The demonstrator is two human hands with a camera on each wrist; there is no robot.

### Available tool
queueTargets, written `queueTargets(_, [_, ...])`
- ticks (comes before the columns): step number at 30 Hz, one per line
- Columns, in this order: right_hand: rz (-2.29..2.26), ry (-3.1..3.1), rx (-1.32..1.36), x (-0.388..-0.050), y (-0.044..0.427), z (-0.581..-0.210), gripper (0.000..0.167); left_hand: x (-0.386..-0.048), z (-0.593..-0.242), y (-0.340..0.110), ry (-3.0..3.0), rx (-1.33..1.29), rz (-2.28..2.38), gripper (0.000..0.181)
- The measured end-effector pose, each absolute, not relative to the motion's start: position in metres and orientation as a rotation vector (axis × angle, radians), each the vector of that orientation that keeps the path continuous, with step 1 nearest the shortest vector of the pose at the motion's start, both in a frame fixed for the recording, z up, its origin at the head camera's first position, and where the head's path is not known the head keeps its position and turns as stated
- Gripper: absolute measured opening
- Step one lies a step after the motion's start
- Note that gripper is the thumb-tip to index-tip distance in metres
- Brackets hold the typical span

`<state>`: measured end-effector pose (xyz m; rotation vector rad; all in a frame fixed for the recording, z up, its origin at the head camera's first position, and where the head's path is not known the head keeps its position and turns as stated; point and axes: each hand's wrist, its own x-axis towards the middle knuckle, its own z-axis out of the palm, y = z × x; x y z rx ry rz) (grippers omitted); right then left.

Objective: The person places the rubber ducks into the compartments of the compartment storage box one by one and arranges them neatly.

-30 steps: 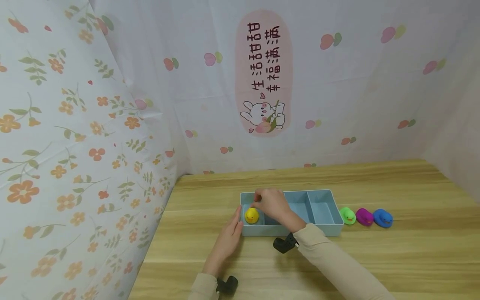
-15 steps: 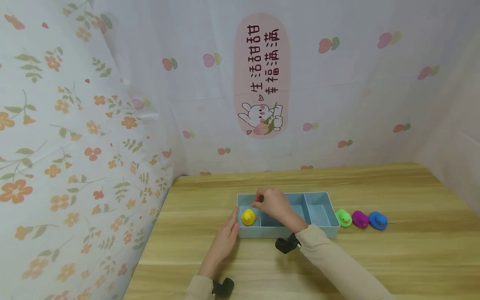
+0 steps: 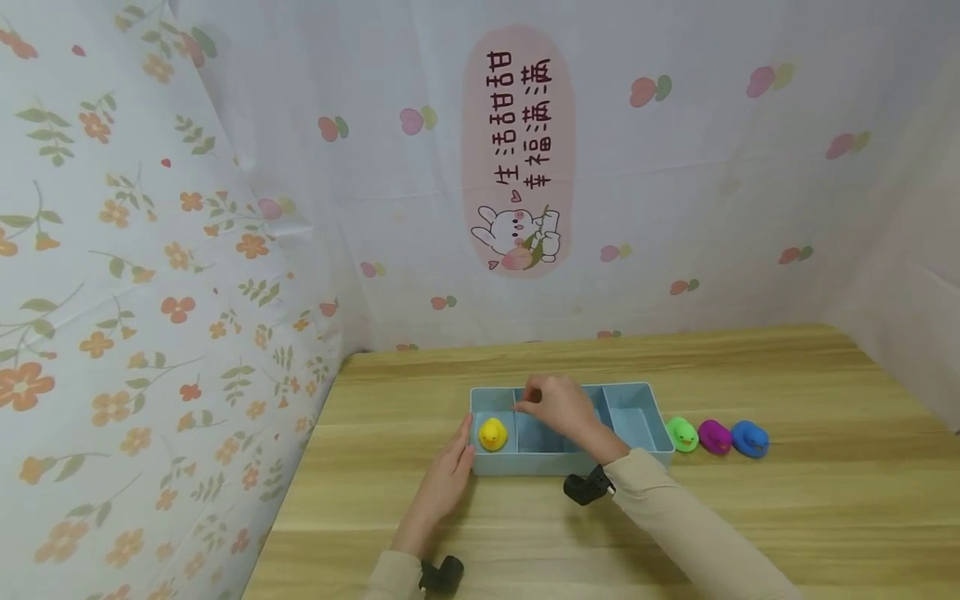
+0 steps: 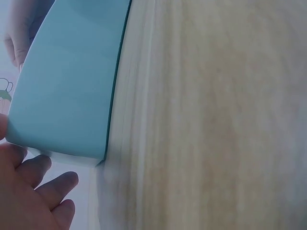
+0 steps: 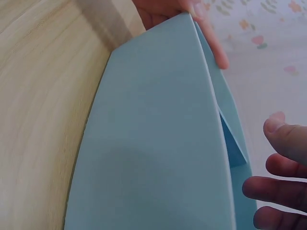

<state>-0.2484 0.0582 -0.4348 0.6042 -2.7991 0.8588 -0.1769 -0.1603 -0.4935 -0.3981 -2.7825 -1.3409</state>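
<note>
Head view: soft, even, moderate light. Pale sheen on table in front of box; faint, soft-edged shadow beside sheen, near sleeve. Cloth behind box greyish, print fairly sharp; ducks right of box slightly soft. Left wrist view: hazy, low contrast, wood grain in front of box blurred. Right wrist view: box front flatly shaded, soft shadow on table by box's far end, cloth washed out.

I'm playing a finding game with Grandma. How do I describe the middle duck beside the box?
Find the wooden table, then the long blue box on it. Past the box's right end is a row of three. Yours is the only purple duck, between a green duck and a blue duck.
</note>
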Motion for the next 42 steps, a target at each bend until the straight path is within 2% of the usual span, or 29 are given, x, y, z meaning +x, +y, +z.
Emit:
queueTargets(20, [0.937,-2.79,0.549,-0.252,0.081,-0.435,0.014,-0.177,-0.494,-0.163,-2.765,-0.451,-1.233,0.05])
queueTargets(42, [0.986,-2.779,0.494,-0.252,0.104,-0.438,0.017,-0.177,-0.497,-0.161,-2.76,-0.44,-1.299,0.05])
